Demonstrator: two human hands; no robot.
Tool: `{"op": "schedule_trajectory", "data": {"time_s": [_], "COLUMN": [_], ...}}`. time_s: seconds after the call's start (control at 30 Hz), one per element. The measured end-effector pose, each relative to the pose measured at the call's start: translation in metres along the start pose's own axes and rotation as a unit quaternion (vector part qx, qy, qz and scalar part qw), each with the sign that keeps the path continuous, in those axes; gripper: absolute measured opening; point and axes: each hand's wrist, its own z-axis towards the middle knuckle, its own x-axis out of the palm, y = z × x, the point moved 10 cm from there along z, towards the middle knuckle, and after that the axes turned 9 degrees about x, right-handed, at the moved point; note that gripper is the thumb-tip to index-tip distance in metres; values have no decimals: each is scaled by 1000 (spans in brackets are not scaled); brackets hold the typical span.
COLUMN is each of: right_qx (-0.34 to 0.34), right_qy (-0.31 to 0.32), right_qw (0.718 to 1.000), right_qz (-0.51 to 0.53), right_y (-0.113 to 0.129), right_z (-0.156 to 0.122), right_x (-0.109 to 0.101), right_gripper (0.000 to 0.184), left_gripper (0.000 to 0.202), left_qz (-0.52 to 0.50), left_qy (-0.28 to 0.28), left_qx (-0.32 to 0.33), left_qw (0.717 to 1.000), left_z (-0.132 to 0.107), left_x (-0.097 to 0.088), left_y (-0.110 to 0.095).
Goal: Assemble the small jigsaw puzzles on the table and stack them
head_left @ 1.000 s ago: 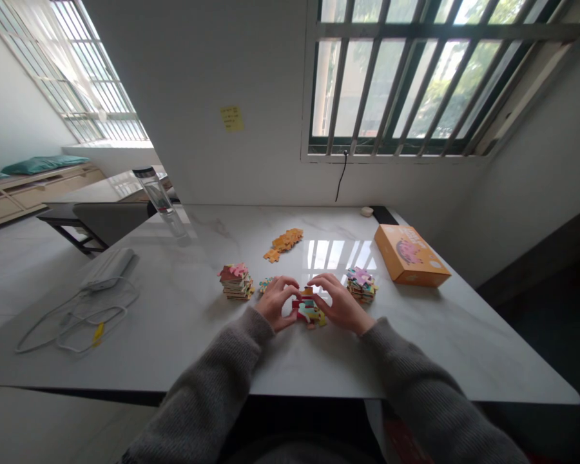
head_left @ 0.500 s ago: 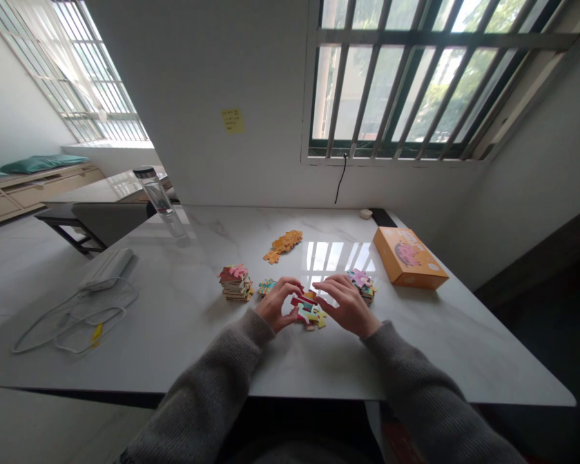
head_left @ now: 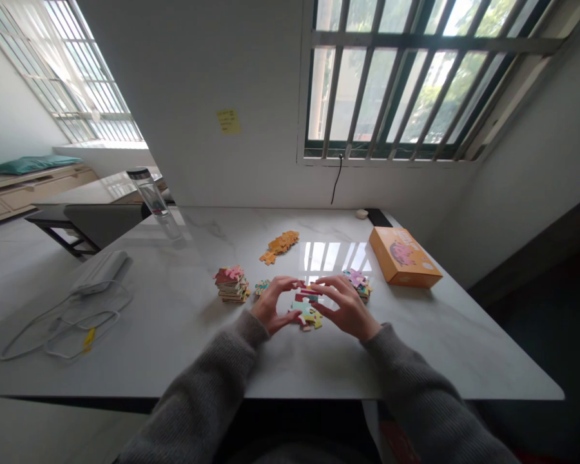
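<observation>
On the white marble table (head_left: 430, 348), a small group of colourful jigsaw puzzle pieces (head_left: 305, 314) lies between my hands. My left hand (head_left: 273, 305) and my right hand (head_left: 347, 308) curve over it from either side, with fingertips close together above a red piece. Neither hand visibly grips anything. A stack of puzzle pieces (head_left: 232, 285) stands left of my left hand, and a smaller stack (head_left: 358, 285) sits just beyond my right fingers. A few loose pieces (head_left: 261, 287) lie near my left fingers. Orange pieces (head_left: 280, 246) lie farther back.
An orange puzzle box (head_left: 405, 256) lies at the right. A clear bottle (head_left: 149, 193) stands at the far left corner, and a white device (head_left: 99, 272) with a looped cable (head_left: 62, 332) lies at the left. A wall and barred window stand behind the table.
My right hand has moved slightly left and my fingertips have come closer together over the pieces. The whole view has shifted slightly, moving the table and box left in the picture.
</observation>
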Motion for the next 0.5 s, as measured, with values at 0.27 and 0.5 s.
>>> {"op": "schedule_trajectory", "data": {"time_s": [0.27,0.5], "right_qx": [84,130], "right_qy": [-104,-9], "right_qw": [988,984], "right_qz": [-79,-123], "right_y": [-71,-109], "right_z": [-16,-27], "right_x": [-73,-67], "right_gripper": [19,17], "left_gripper": [23,23], "left_qz": [133,143], "left_qy": [110,115], "left_qx": [11,7], "left_qw": [985,983], "left_z": [-9,-7], "left_x": [20,19], "left_y": [9,9]}}
